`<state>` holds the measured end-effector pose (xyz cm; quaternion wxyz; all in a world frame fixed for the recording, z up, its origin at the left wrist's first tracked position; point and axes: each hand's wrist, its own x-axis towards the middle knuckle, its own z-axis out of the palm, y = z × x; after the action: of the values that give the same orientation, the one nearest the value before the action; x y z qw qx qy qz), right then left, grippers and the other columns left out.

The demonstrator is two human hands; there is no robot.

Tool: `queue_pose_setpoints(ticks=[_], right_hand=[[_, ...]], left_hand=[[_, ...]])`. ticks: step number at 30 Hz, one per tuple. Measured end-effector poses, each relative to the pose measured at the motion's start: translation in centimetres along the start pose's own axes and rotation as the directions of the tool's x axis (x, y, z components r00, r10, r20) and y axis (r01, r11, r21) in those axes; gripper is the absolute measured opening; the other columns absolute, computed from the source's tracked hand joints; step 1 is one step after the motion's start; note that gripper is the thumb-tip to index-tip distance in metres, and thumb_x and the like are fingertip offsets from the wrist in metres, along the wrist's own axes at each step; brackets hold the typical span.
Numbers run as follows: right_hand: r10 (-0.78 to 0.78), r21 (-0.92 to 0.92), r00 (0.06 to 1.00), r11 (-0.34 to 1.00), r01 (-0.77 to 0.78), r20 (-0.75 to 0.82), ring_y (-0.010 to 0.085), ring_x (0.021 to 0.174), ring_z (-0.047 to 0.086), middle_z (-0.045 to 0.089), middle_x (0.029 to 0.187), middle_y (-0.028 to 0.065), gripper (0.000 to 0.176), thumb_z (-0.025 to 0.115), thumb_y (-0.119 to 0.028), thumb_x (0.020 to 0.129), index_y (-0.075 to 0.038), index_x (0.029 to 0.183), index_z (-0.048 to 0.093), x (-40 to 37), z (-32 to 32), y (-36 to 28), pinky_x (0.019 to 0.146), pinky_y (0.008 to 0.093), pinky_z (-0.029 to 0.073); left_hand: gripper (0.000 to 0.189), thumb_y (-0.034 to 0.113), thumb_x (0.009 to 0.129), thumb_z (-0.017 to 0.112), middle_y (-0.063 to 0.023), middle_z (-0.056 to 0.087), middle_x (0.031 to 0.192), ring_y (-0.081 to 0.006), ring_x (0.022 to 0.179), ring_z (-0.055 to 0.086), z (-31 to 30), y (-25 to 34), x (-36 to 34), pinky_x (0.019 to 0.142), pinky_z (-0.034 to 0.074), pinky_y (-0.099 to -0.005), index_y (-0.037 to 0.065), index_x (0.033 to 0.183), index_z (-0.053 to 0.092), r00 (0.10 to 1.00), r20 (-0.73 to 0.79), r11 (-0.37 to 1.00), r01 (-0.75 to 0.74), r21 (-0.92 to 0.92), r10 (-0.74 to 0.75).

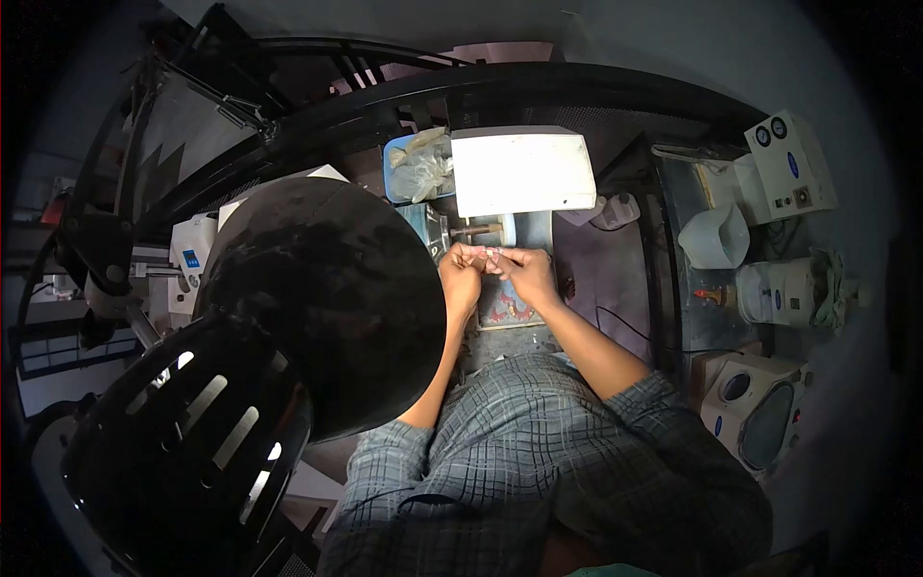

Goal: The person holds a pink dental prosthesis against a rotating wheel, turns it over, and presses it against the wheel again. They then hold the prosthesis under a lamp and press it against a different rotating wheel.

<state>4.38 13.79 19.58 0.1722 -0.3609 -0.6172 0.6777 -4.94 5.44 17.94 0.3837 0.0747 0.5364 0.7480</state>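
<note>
Two hands pinch one small thing.
The left hand (pixel 461 279) and right hand (pixel 531 277) meet in the middle, with both arms reaching away from the body and bent inward. The fingers are curled, and their tips are closed on a tiny pink and white thing (pixel 492 252). It is held up just on the near side of a pale round wheel (pixel 509 229). A white box (pixel 524 171) is farther off, and red bits (pixel 519 310) lie on the near side of the hands.

A workshop or lab, with gauged equipment (pixel 790 163) and a black lamp (pixel 322 298).
</note>
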Motion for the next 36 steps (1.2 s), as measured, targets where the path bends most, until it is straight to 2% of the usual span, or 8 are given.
queue_pose_setpoints(ticks=[2,4,6,8,10,18,30,36], right_hand=[[-0.016,0.001,1.0,1.0,0.016,0.013,0.0092,0.063,0.06,0.066,0.074,0.0056,0.022,0.061,-0.013,0.082,0.004,0.096,0.063,-1.5,0.2,-2.2,0.058,0.0221,0.048],[-0.188,-0.01,0.978,0.982,0.19,0.094,0.0082,0.066,0.059,0.066,0.075,0.0066,0.022,0.06,-0.011,0.082,0.005,0.097,0.062,-2.6,0.2,-4.5,0.06,0.0209,0.048],[-0.221,-0.058,0.97,0.972,0.227,0.097,0.0076,0.067,0.058,0.065,0.076,0.0072,0.021,0.06,-0.008,0.082,0.006,0.098,0.062,-3.6,0.3,-6.4,0.06,0.0203,0.047],[-0.306,-0.049,0.938,0.947,0.317,0.161,0.0076,0.066,0.057,0.064,0.076,0.0078,0.019,0.06,-0.007,0.082,0.006,0.097,0.062,-4.5,0.5,-8.4,0.06,0.0209,0.047],[-0.341,0.005,0.921,0.938,0.346,0.186,0.0083,0.066,0.058,0.064,0.076,0.0088,0.018,0.059,-0.004,0.082,0.005,0.097,0.062,-5.3,0.5,-10.3,0.059,0.0212,0.047],[-0.457,-0.013,0.844,0.877,0.48,0.282,0.0116,0.066,0.061,0.065,0.076,0.0108,0.016,0.061,-0.004,0.079,0.005,0.092,0.064,-7.0,0.3,-12.6,0.058,0.0223,0.047],[-0.479,-0.112,0.83,0.844,0.525,0.285,0.0082,0.061,0.058,0.064,0.072,0.008,0.014,0.062,-0.005,0.078,0.003,0.088,0.065,-9.0,0.5,-14.6,0.053,0.0198,0.045],[-0.461,-0.03,0.852,0.876,0.482,0.246,0.0102,0.064,0.059,0.064,0.077,0.0089,0.021,0.065,-0.006,0.075,0.004,0.093,0.063,-9.1,0.7,-13.4,0.056,0.0213,0.046]], left_hand=[[0.003,-0.003,0.083,0.053,-0.0086,0.059,0.071,-0.0122,0.062,0.056,-0.1,2.1,-1.4,0.06,0.048,-0.0244,-0.002,0.082,0.051,0.984,0.104,0.984,-0.157,0.09,0.147],[0.003,-0.004,0.083,0.053,-0.0082,0.059,0.071,-0.0111,0.063,0.057,-0.1,4.0,-3.1,0.06,0.047,-0.0229,-0.003,0.084,0.051,0.982,0.11,0.984,-0.16,0.076,0.151],[0.005,-0.005,0.082,0.054,-0.0079,0.059,0.072,-0.011,0.064,0.057,-0.5,4.9,-4.3,0.06,0.047,-0.0228,-0.004,0.086,0.052,0.962,0.058,0.869,-0.267,0.416,0.267],[0.007,-0.006,0.082,0.054,-0.0087,0.059,0.075,-0.0114,0.066,0.057,-0.3,5.9,-5.4,0.061,0.048,-0.0233,-0.005,0.088,0.052,0.951,0.045,0.87,-0.299,0.392,0.306],[0.007,-0.006,0.082,0.054,-0.0095,0.059,0.079,-0.0116,0.067,0.058,0.4,7.7,-6.6,0.062,0.048,-0.0234,-0.005,0.088,0.052,0.878,0.153,0.82,-0.479,0.313,0.454],[0.012,0.001,0.085,0.053,-0.0111,0.056,0.081,-0.0147,0.068,0.056,2.5,12.6,-10.7,0.064,0.048,-0.0265,-0.003,0.096,0.049,0.905,0.198,0.915,-0.397,0.071,0.377],[0.011,0.003,0.085,0.052,-0.0106,0.056,0.076,-0.0164,0.068,0.055,1.9,13.0,-12.0,0.064,0.046,-0.0273,-0.003,0.094,0.05,0.921,0.184,0.928,-0.363,0.089,0.342],[0.01,0.004,0.086,0.052,-0.0108,0.058,0.08,-0.0136,0.067,0.055,2.4,13.6,-12.8,0.064,0.046,-0.0253,-0.004,0.092,0.053,0.937,0.154,0.935,-0.334,0.116,0.315]])
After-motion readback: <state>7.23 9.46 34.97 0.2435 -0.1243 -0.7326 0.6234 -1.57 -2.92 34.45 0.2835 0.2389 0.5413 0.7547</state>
